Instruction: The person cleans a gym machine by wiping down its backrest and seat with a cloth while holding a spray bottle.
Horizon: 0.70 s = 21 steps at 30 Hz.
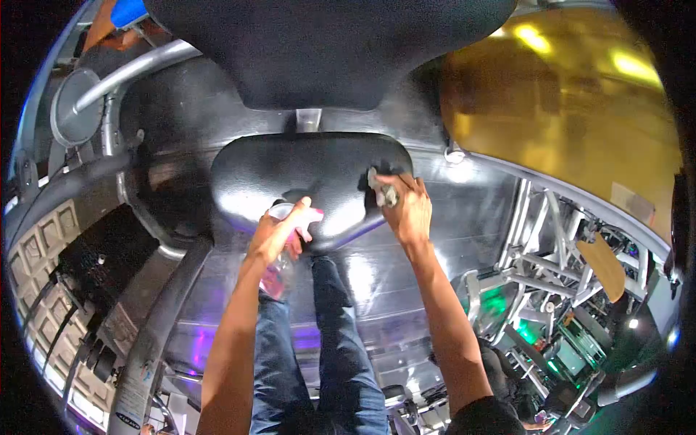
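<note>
A black padded seat (290, 170) lies in front of me, glossy where light falls on it. My left hand (281, 230) is wrapped round the neck of a clear spray bottle (272, 281) with a pinkish-red trigger head, held over the seat's near left edge. Bunched in my right hand (407, 206) is a pale cloth (388, 194), at the seat's right end. Part of the cloth is hidden by the fingers. Above the seat, a larger black padded backrest (326, 58) fills the top of the view.
A yellow glossy panel (558, 116) stands at the right. Metal frames (544, 268) and gym-like equipment lie below it. To the left are a curved metal tube (138, 69) with a round disc and a thick grey beam (163, 330). My legs (348, 348) are close below the seat.
</note>
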Each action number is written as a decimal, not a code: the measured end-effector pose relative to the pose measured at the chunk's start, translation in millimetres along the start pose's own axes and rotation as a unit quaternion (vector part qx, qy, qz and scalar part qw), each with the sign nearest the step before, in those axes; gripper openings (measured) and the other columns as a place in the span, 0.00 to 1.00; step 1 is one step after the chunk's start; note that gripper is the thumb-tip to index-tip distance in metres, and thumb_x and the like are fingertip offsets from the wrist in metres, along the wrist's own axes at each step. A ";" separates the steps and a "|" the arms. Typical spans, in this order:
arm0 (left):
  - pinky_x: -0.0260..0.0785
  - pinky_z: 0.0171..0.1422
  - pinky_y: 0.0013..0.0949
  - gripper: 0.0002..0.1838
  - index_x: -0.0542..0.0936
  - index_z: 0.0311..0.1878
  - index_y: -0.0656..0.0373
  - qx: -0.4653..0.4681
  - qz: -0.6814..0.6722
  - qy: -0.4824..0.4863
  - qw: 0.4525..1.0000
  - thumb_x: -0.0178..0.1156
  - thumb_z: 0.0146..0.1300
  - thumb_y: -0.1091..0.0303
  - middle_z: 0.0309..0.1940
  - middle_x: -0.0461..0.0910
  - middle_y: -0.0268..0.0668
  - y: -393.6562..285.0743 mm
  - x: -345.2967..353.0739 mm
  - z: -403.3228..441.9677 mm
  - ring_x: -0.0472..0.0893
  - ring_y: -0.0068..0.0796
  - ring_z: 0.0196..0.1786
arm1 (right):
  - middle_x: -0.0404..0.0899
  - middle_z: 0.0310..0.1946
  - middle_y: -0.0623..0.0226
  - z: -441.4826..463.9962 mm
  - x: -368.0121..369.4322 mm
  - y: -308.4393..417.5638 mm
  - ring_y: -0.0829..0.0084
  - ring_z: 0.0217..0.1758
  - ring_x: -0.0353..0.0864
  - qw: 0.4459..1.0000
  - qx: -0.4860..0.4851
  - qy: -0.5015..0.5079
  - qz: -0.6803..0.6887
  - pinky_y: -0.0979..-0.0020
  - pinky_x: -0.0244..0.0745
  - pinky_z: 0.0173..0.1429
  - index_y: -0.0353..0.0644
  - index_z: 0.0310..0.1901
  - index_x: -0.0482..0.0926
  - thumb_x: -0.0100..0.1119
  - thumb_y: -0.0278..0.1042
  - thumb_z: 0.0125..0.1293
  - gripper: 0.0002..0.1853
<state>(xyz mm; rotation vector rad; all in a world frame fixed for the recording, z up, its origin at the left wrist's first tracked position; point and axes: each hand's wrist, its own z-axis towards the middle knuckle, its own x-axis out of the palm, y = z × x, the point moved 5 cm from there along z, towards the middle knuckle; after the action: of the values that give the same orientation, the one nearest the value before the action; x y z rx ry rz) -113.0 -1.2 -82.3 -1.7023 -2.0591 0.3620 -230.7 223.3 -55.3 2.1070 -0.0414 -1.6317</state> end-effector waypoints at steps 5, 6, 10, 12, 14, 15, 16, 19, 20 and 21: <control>0.71 0.18 0.32 0.33 0.82 0.33 0.64 -0.014 -0.076 -0.050 0.996 0.63 0.60 0.35 0.18 0.78 0.37 2.6 54.2 19.2 0.79 0.29 0.15 | 0.81 0.42 0.66 52.1 5.9 -13.3 0.54 0.45 0.80 0.999 0.013 -0.047 0.000 0.57 0.79 0.48 0.56 0.44 0.85 0.69 0.33 0.53 0.15; 0.70 0.17 0.32 0.33 0.82 0.32 0.64 -0.017 -0.092 -0.051 0.994 0.64 0.60 0.35 0.18 0.78 0.37 4.9 54.9 23.5 0.78 0.29 0.14 | 0.81 0.42 0.66 51.5 5.3 -10.1 0.54 0.45 0.80 0.999 0.010 -0.046 0.001 0.57 0.79 0.48 0.56 0.44 0.85 0.69 0.33 0.53 0.15; 0.70 0.16 0.33 0.32 0.83 0.31 0.65 -0.026 -0.103 -0.049 0.993 0.65 0.59 0.36 0.18 0.79 0.39 11.5 49.3 36.3 0.77 0.29 0.13 | 0.80 0.43 0.70 17.8 2.3 9.5 0.57 0.46 0.80 1.000 0.016 0.007 -0.025 0.56 0.81 0.47 0.59 0.42 0.85 0.70 0.32 0.50 0.15; 0.70 0.16 0.33 0.33 0.83 0.30 0.65 -0.035 -0.082 -0.072 0.993 0.66 0.59 0.36 0.17 0.78 0.39 5.2 50.0 32.2 0.78 0.30 0.13 | 0.80 0.41 0.73 -5.6 -2.1 15.0 0.58 0.45 0.80 0.999 0.013 0.034 0.004 0.57 0.82 0.47 0.59 0.42 0.85 0.69 0.31 0.50 0.15; 0.72 0.17 0.33 0.33 0.82 0.27 0.65 -0.085 -0.045 -0.095 0.991 0.68 0.57 0.36 0.16 0.78 0.39 7.3 49.3 31.0 0.78 0.31 0.13 | 0.80 0.40 0.73 -22.2 -9.2 12.8 0.59 0.44 0.79 0.998 0.035 0.046 0.017 0.58 0.81 0.46 0.58 0.40 0.86 0.69 0.29 0.50 0.14; 0.72 0.17 0.33 0.33 0.82 0.27 0.65 -0.085 -0.043 -0.096 0.991 0.68 0.57 0.36 0.16 0.78 0.39 5.9 49.8 29.7 0.78 0.31 0.13 | 0.80 0.40 0.73 -23.9 -10.0 5.8 0.59 0.44 0.79 0.998 0.036 0.045 0.019 0.58 0.81 0.46 0.58 0.40 0.86 0.69 0.29 0.50 0.14; 0.73 0.17 0.34 0.33 0.82 0.28 0.65 -0.070 -0.058 -0.095 0.991 0.68 0.56 0.36 0.16 0.78 0.39 4.2 51.2 28.0 0.79 0.31 0.13 | 0.80 0.40 0.73 -24.8 -10.8 -5.2 0.60 0.44 0.79 0.999 0.043 0.027 0.009 0.59 0.81 0.46 0.57 0.41 0.86 0.69 0.29 0.50 0.14; 0.76 0.19 0.36 0.31 0.85 0.32 0.62 -0.112 -0.048 -0.088 0.989 0.69 0.55 0.36 0.19 0.81 0.42 8.5 47.6 35.9 0.79 0.33 0.14 | 0.81 0.42 0.74 -12.4 -11.6 -21.3 0.60 0.45 0.79 0.997 0.067 0.018 0.013 0.59 0.81 0.47 0.58 0.45 0.86 0.69 0.29 0.50 0.18; 0.74 0.18 0.35 0.28 0.86 0.38 0.58 -0.112 -0.057 -0.076 0.989 0.66 0.58 0.37 0.20 0.80 0.40 11.5 48.7 38.1 0.79 0.30 0.15 | 0.81 0.43 0.73 -4.5 -10.1 -24.5 0.60 0.46 0.79 0.997 0.077 0.015 -0.005 0.59 0.81 0.48 0.58 0.46 0.86 0.69 0.28 0.50 0.19; 0.73 0.17 0.35 0.26 0.88 0.44 0.53 -0.112 -0.067 -0.064 0.989 0.64 0.61 0.38 0.21 0.80 0.38 9.3 51.6 36.6 0.78 0.28 0.15 | 0.82 0.45 0.73 7.1 -9.4 -26.6 0.59 0.46 0.79 0.996 0.086 0.013 -0.024 0.59 0.81 0.49 0.59 0.47 0.86 0.69 0.28 0.51 0.20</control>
<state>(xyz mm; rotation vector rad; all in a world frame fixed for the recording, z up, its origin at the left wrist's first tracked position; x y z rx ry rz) -130.4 53.8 -109.8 -1.6921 -2.3706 0.2071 -246.8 247.3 -58.2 2.2736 -0.1280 -1.6818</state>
